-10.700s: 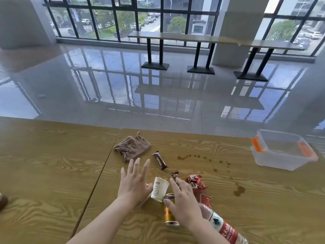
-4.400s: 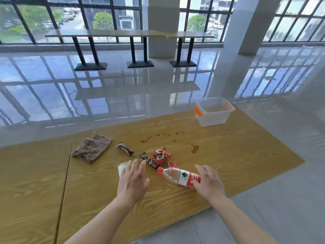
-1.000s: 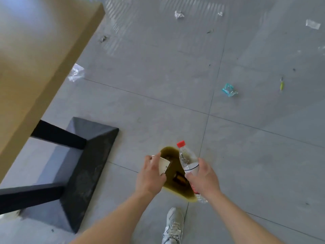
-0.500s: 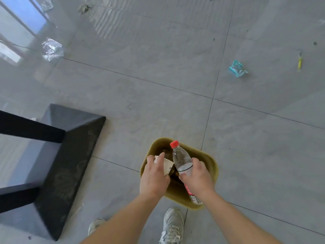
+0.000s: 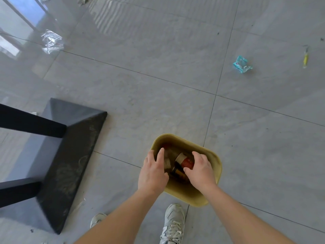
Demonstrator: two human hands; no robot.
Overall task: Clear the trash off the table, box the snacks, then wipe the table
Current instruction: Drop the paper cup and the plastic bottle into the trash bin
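- While both hands hover over the yellow bin (image 5: 215,161), the left hand (image 5: 152,173) sits above the bin's left rim, its fingers (image 5: 160,154) loosely spread and gripping nothing.
- The right hand (image 5: 200,170) sits above the bin's right half, fingers curled slightly and parted, also gripping nothing.
- The plastic bottle (image 5: 184,160) lies inside the bin between the two hands; its red and white label faces up, and neither hand touches it as far as can be seen.
- A dark can (image 5: 177,170) lies below the bottle in the bin; a pale item near the left hand is too hidden to identify.
- The bin stands on the grey tiled floor (image 5: 158,85), just ahead of a white sneaker (image 5: 173,224); a second sneaker (image 5: 97,220) shows to its left.
- The black base (image 5: 70,164) of a worktop leg stands on the floor to the left of the bin, apart from it.
- Scattered litter lies well away on the floor: a clear wrapper (image 5: 51,41) at upper left, a teal wrapper (image 5: 241,64) and a small yellow item (image 5: 305,59) at upper right.
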